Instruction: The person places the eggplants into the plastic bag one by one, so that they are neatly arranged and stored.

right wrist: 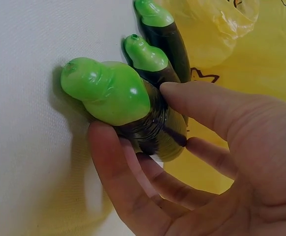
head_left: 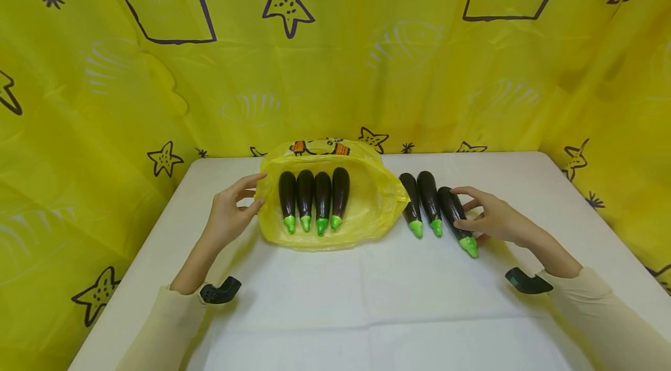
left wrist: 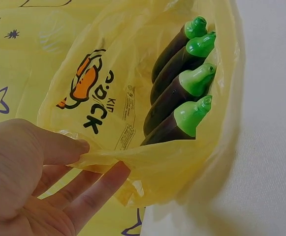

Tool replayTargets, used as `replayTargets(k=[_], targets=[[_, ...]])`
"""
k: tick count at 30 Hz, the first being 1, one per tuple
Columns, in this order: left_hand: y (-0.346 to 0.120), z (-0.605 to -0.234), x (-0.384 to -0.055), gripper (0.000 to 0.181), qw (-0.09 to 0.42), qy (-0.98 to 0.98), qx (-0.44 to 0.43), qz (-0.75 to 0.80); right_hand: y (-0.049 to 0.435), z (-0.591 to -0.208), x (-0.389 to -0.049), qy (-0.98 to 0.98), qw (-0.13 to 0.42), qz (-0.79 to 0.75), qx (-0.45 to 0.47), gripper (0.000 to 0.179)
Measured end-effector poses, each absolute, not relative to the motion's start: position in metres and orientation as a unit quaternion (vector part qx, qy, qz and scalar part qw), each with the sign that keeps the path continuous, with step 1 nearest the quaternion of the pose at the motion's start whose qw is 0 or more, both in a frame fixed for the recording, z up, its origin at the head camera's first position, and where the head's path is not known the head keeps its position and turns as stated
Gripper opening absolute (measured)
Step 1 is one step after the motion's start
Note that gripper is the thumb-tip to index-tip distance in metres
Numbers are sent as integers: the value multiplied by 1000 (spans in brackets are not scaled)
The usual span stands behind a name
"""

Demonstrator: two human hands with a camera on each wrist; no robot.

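Note:
A yellow plastic bag (head_left: 374, 208) lies on the table with its mouth spread wide toward me. Inside it several dark eggplants (head_left: 323, 190) with green stems lie side by side. My left hand (head_left: 232, 212) pinches the bag's left rim between thumb and fingers; the left wrist view shows the thumb (left wrist: 66, 149) over the film. To the right of the bag, my right hand (head_left: 495, 216) has its thumb and fingers curled round an eggplant (head_left: 452, 208), its green stem end (right wrist: 115, 91) pointing toward me. Two more eggplants (head_left: 428, 196) lie between that one and the bag.
The table (head_left: 314, 301) has a white cover with a crease across its near part. A yellow printed curtain (head_left: 335, 68) closes in the back and both sides. The bag's right tip overlaps the nearest loose eggplant (head_left: 411, 199) in the head view.

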State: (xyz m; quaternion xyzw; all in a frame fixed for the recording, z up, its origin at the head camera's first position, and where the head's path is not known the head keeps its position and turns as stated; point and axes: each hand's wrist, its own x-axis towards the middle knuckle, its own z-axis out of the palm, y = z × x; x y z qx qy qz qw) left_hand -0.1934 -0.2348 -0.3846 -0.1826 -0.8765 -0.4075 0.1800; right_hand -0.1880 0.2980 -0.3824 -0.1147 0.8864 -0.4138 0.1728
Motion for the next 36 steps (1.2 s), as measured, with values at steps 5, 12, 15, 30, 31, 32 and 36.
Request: replayTargets(k=[5, 12, 15, 30, 31, 32, 36], targets=[[-234, -384, -193, 54, 179, -878, -180, -405, 298, -382, -187, 887, 171, -414, -114, 82], [-234, -383, -193, 54, 173, -880, -175, -405, 297, -382, -187, 892, 156, -408, -114, 83], [-234, -383, -193, 54, 171, -880, -175, -407, 298, -381, -187, 894, 148, -407, -117, 83], [-233, -382, -193, 53, 171, -881, -173, -405, 292, -357, -181, 901, 94, -399, -144, 81], [-233, -382, -193, 53, 171, -881, -173, -405, 291, -355, -180, 901, 90, -399, -147, 81], [-233, -382, -192, 53, 171, -881, -173, -405, 290, -353, -179, 900, 86, -400, -148, 80], [-233, -382, -193, 53, 170, -881, -173, -407, 284, -346, -176, 898, 71, -405, -158, 79]])
